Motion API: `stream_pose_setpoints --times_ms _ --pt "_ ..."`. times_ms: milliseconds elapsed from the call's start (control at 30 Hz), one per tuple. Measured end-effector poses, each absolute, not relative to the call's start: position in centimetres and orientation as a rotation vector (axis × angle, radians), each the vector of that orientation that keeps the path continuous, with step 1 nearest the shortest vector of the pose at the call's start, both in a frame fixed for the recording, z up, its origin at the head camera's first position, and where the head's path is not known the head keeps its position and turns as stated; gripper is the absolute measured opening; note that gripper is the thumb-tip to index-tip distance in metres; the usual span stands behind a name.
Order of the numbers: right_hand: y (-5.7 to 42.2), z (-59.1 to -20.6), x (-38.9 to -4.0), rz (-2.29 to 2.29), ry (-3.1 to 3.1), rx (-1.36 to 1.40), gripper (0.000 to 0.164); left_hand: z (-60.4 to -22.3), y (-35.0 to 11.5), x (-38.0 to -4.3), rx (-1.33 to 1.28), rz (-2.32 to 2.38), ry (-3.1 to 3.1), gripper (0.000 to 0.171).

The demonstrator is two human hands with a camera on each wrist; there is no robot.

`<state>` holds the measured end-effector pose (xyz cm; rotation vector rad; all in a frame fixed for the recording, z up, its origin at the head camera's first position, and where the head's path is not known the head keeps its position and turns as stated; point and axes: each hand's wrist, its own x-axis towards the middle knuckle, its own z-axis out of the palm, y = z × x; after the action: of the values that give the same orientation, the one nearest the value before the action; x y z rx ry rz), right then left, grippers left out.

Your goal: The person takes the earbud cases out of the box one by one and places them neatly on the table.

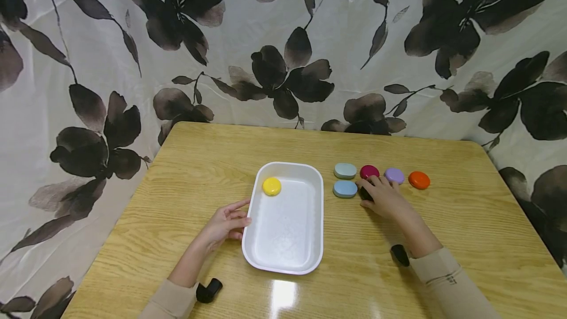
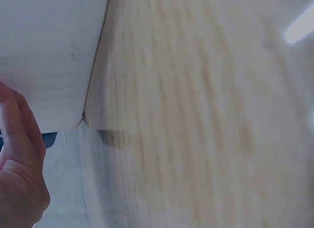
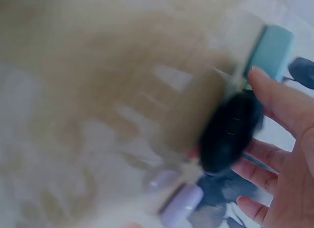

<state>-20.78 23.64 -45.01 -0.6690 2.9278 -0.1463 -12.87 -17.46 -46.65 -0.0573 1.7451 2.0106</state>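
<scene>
A white tray (image 1: 284, 266) stands on the wooden table with a round yellow piece (image 1: 271, 186) inside, near its far left corner. My left hand (image 1: 226, 221) rests its fingertips against the tray's left side; in the left wrist view its fingers look fairly straight beside the wall. To the right, my right hand (image 1: 386, 197) pinches a glossy black oval piece (image 3: 230, 132) between thumb and fingers. Around that hand lie a light blue piece (image 1: 345, 189), a pale green piece (image 1: 345, 171), a crimson piece (image 1: 369, 171) and a purple piece (image 1: 394, 175).
An orange-red round piece (image 1: 419, 180) lies at the right end of the group. The wooden table (image 1: 199, 171) reaches back to a floral cloth (image 1: 283, 28). Black wrist-worn devices (image 1: 209, 290) show by both sleeves.
</scene>
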Motion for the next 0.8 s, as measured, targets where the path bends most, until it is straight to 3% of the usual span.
stream_pose_setpoints --times_ms 400,800 --pt "17.6 -39.7 -21.7 -0.434 3.033 -0.843 0.049 -46.6 -17.5 -12.9 -0.061 2.012 1.746 0.066" --pt "9.0 -41.6 -21.8 -0.349 2.91 -1.152 0.051 -46.5 -17.7 -12.6 -0.066 2.013 1.747 0.067"
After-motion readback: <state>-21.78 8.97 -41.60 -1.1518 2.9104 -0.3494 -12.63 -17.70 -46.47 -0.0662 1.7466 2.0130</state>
